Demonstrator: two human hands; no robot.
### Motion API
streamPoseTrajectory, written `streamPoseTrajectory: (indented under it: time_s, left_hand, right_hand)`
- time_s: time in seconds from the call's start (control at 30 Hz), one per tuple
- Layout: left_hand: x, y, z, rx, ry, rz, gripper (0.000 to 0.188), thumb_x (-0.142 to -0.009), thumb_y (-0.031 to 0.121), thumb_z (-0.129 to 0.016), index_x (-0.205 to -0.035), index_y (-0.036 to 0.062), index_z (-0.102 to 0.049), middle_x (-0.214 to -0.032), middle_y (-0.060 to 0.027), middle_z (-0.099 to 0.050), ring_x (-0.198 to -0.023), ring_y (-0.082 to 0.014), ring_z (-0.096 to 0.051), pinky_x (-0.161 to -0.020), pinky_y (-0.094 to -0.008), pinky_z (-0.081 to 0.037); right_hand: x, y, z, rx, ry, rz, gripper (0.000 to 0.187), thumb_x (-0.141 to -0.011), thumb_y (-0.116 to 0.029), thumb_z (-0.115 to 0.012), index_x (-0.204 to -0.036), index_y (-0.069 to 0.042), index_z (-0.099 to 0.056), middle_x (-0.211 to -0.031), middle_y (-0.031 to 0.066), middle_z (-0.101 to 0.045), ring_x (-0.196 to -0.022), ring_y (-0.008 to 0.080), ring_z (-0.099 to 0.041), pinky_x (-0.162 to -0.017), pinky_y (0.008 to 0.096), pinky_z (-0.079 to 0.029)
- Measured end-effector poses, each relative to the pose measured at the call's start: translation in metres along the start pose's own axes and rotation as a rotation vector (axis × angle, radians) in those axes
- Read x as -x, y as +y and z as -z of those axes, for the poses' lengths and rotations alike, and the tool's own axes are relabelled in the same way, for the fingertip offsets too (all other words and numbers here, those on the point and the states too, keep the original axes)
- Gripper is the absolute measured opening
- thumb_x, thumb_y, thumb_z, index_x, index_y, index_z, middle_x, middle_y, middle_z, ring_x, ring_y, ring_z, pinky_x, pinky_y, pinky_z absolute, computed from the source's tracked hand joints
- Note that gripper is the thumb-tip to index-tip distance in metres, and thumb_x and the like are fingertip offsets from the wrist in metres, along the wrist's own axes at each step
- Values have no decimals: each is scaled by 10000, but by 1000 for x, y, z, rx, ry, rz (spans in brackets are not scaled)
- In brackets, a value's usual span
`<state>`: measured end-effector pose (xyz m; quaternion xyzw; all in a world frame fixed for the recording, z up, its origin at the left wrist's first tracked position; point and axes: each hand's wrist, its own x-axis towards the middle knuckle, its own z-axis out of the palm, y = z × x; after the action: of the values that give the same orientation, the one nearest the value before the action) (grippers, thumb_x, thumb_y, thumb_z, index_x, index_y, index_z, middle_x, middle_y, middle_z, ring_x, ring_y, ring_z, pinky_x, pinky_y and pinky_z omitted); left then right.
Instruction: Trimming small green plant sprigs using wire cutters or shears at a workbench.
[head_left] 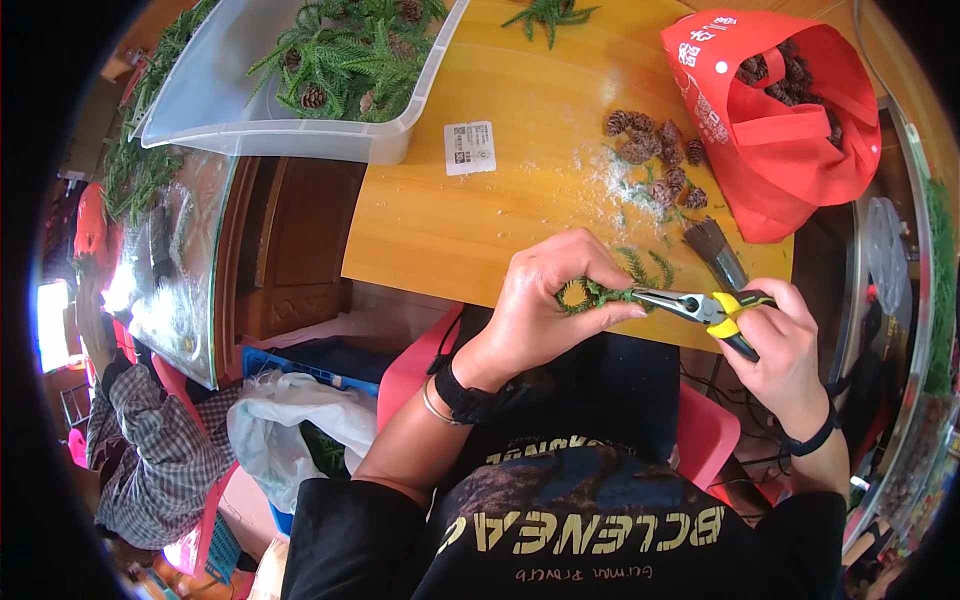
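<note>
My left hand (555, 295) pinches a small green artificial pine sprig (597, 294) between thumb and fingers, just over the table's near edge. Its leafy tips (648, 266) stick out past the fingertips. In my right hand (785, 345) is a pair of needle-nose pliers (690, 304) with yellow and black handles. Their jaws point left and meet the sprig's end by my left thumb; whether they grip a wire there is too small to tell. Right behind the pliers lies a dark-bristled brush (716, 250).
On the yellow table (440, 230), pine cones (645, 140) lie beside white powder (628, 185). A red bag (790, 150) of cones stands at right, a clear plastic bin (290, 140) of green sprigs at back left. A white label (470, 148) lies between. Another person's checkered sleeve (160, 450) shows at left.
</note>
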<state>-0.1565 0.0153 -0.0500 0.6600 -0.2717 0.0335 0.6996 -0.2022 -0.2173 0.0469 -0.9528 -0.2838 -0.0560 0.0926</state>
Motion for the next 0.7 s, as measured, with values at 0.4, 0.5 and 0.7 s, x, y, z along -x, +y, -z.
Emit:
streamPoseTrajectory:
  time_s: [0.4,0.5,0.7]
  left_hand:
    - [5,-5,2,374,-110,227,221,-681,3,-767,-807,26,-587,-846,-79,-609,-814,-163,-593,-724,-286,-465]
    - [6,-4,3,534,-130,318,229,-701,24,-759,-843,21,-579,-851,-77,-606,-806,-153,-585,-712,-275,-464]
    - [4,0,6,588,-167,366,215,-723,61,-751,-841,16,-577,-849,-79,-603,-790,-147,-578,-694,-262,-468]
  right_hand:
    - [-5,2,7,-119,-65,-56,262,-586,-136,-775,-690,-27,-560,-702,90,-608,-908,279,-578,-720,372,-470]
    - [-8,4,14,-120,-109,-7,265,-598,-149,-776,-686,-22,-560,-706,92,-612,-921,279,-579,-733,371,-466]
    - [-7,10,10,-174,-83,13,274,-549,-86,-772,-692,-12,-551,-704,116,-579,-880,313,-581,-677,377,-455]
